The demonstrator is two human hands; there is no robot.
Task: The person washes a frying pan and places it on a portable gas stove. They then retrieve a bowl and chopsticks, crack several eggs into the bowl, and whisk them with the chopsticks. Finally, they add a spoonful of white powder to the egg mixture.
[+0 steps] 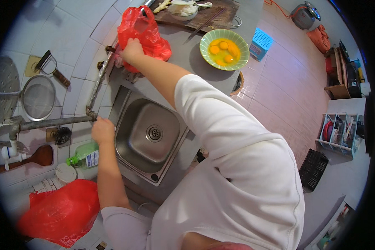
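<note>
My right hand (132,51) is at the side of a red plastic bag (143,34) on the grey counter beyond the sink, its fingers curled into the thin plastic. What the bag holds is hidden. My left hand (103,130) is curled by the end of a grey metal water pipe (59,122), beside the sink's left rim. A small white tip shows past its fingers; what it grips is covered. Below my arms is a stainless steel sink (150,134) with a round drain strainer (154,133). A green ribbed bowl (242,59) of raw eggs stands on the counter to the right.
A wooden cutting board (228,22) holds a bowl of white rice (183,12), a ginger root (161,6) and chopsticks (207,20). A detergent bottle (85,155) and another red bag (65,212) are at left. A strainer (38,97) and a peeler (53,67) hang on the tiles.
</note>
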